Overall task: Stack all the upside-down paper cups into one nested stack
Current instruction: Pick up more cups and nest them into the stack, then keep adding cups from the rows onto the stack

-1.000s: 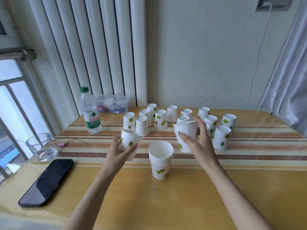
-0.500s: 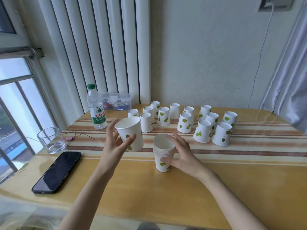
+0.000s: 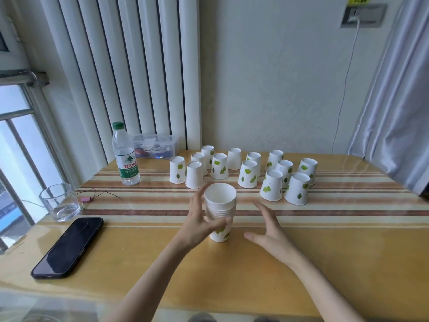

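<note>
A nested stack of white paper cups with green leaf prints (image 3: 220,205) stands mouth-up near the middle of the table. My left hand (image 3: 199,220) wraps its left side, thumb across the front, fingers curled around the rims. My right hand (image 3: 269,231) hovers just right of the stack, fingers spread, touching nothing. Behind the stack, several upside-down paper cups (image 3: 248,174) of the same kind stand in loose rows across the striped runner.
A water bottle (image 3: 125,156) stands at the back left, with a clear plastic box (image 3: 156,147) behind it. A glass tumbler (image 3: 60,202) and a black phone (image 3: 69,246) lie at the left. The table's (image 3: 348,252) front edge is near me.
My left hand brought its upright cup rightward and down into the top of the stack. My right hand has let go of the stack and drawn off to the right.
</note>
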`<action>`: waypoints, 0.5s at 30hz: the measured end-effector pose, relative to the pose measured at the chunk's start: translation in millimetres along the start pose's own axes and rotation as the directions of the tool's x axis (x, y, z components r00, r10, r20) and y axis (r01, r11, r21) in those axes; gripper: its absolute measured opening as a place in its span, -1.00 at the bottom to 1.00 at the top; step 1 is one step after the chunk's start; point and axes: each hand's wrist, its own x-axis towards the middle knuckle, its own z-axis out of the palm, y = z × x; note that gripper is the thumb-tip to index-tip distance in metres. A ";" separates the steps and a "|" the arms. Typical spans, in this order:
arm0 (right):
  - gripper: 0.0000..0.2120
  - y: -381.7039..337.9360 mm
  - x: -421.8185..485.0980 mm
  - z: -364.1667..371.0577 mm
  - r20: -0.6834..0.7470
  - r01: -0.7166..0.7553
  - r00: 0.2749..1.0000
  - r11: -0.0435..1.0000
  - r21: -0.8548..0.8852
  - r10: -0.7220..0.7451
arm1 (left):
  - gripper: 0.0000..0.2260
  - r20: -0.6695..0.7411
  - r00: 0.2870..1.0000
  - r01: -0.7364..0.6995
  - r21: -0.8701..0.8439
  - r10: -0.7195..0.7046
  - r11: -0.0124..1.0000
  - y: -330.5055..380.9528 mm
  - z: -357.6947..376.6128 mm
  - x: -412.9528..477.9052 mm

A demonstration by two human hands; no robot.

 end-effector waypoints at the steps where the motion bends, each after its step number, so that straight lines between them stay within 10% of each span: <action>1: -0.27 4.3 0.5 0.9 -0.008 -0.015 1.000 1.000 -0.004 0.015 | -0.05 0.029 0.999 0.017 0.016 -0.017 1.000 -6.9 1.4 -3.5; 15: -0.59 34.2 71.4 -18.3 -0.530 -0.068 0.848 0.994 -0.086 0.012 | -0.50 -0.095 0.993 0.078 0.057 -0.073 0.995 -46.4 24.9 63.4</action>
